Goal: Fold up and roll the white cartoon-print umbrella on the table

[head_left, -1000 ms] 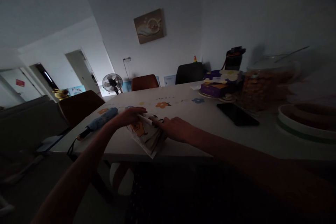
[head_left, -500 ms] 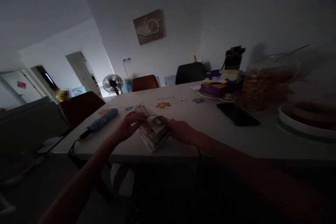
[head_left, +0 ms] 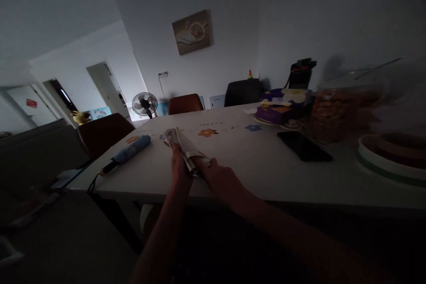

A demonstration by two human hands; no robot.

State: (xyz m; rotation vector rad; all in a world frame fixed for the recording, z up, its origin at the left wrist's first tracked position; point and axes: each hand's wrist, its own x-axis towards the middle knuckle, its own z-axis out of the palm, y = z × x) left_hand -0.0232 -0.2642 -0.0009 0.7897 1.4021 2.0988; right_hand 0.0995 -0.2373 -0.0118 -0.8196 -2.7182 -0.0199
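A whitish, printed soft packet (head_left: pixel 188 147) is between my two hands near the table's front edge, tilted with its far end up and to the left. I cannot make out exactly what kind of thing it is. My left hand (head_left: pixel 181 171) is closed around its near left side. On the near right end, my right hand (head_left: pixel 221 179) grips the edge, its fingertips partly hidden by a fold. To the left of my hands a folded blue umbrella (head_left: pixel 133 150) with a dark handle lies on the table.
The white table (head_left: pixel 246 177) has printed flowers. On its right are a black phone (head_left: pixel 304 145), a purple box (head_left: pixel 271 113), a jar of brownish pieces (head_left: pixel 329 113) and tape rolls (head_left: pixel 392 157). Chairs stand at the far side, with a fan (head_left: pixel 145 104) behind.
The packet has been lifted and turned, from lying on the table to slanting up in my hands. My left hand has moved from its far top to its near left side.
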